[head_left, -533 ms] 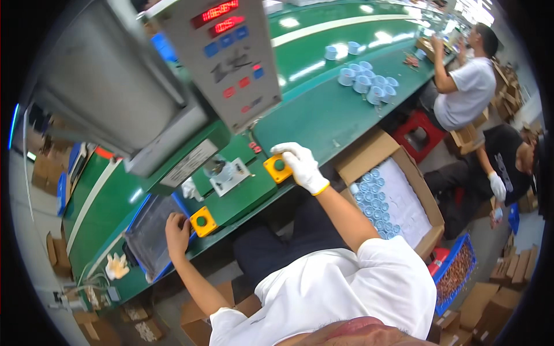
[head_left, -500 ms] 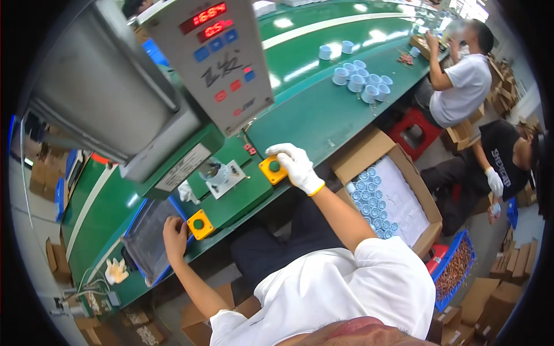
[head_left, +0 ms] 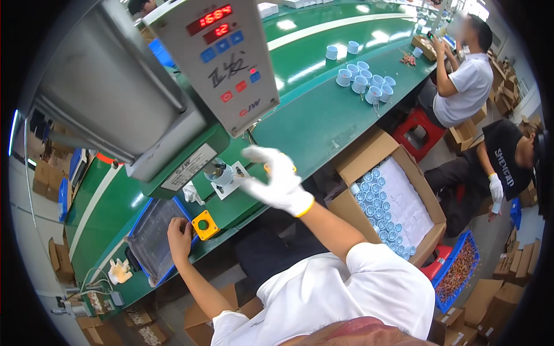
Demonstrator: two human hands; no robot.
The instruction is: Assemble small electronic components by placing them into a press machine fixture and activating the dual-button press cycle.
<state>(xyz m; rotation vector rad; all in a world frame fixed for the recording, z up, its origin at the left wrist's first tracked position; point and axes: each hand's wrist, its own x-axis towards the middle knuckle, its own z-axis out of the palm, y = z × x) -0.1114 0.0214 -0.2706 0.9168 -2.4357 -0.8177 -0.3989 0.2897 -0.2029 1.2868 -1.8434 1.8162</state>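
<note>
My bare left hand (head_left: 180, 235) rests at the left side of a yellow button box (head_left: 204, 225) with a green button. Its fingers are loosely bent, with nothing visible in them. In a white glove, my right hand (head_left: 277, 181) hovers over the bench edge, thumb and fingers apart and slightly blurred. It holds nothing and mostly covers a second yellow button box (head_left: 292, 169). Left of this hand, a light-blue cup (head_left: 223, 175) stands on a white plate (head_left: 236, 180) beneath the press head (head_left: 187, 167). Metal parts show inside the cup.
The press's control panel (head_left: 222, 69) hangs over the bench. A blue-rimmed tray (head_left: 156, 239) lies left. Several blue cups (head_left: 369, 83) stand on the green bench. At right are a carton (head_left: 349, 216) of blue parts, a blue crate (head_left: 456, 271) and two people.
My right hand has lifted off the right button box and moved left toward the press. My left hand stays beside the left box. The panel's lower reading changed.
</note>
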